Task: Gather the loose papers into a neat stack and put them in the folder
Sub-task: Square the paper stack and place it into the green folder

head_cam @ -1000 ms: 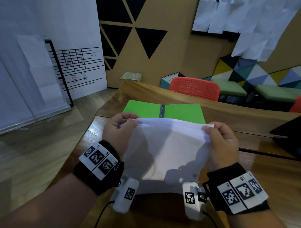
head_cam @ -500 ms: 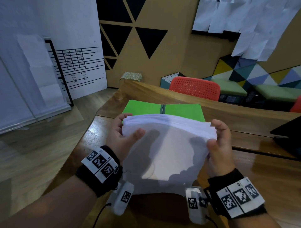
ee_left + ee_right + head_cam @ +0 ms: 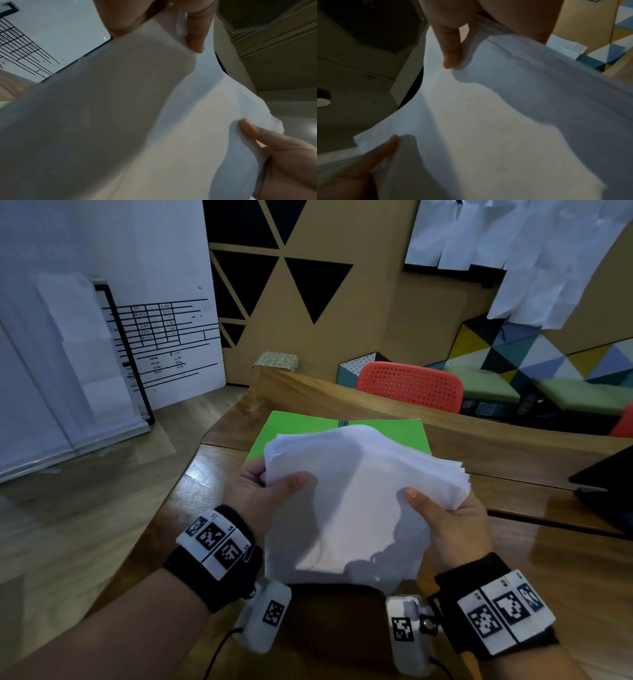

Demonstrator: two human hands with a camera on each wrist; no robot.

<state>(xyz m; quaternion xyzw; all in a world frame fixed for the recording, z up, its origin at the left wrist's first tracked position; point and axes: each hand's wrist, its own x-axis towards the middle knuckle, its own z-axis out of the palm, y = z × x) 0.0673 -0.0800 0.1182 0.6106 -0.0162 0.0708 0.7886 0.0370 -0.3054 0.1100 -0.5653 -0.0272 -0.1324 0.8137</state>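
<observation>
You are holding the stack of white papers [image 3: 356, 501] up off the wooden table [image 3: 548, 559] with both hands. Your left hand [image 3: 255, 494] grips the left side of the stack, with the thumb lying flat on the top sheet and the other fingers tucked underneath. Your right hand [image 3: 445, 525] grips the right side the same way, thumb on top and fingers below. So both hands are clamped on the paper.

The stack bends up in the middle like a little hill, and its far edge fans out a bit (the sheets are not lined up yet).

The green folder [image 3: 294, 428] lies open and flat on the table just behind the papers. Its dark middle strip shows at the far edge, and the papers hide much of the right half.

In the left wrist view, the paper [image 3: 137, 121] fills most of the picture, and your right thumb [image 3: 252, 129] presses on it. In the right wrist view, your left thumb [image 3: 388, 146] rests on the sheet [image 3: 488, 128] too.

A red chair [image 3: 411, 385] stands behind the table.
</observation>
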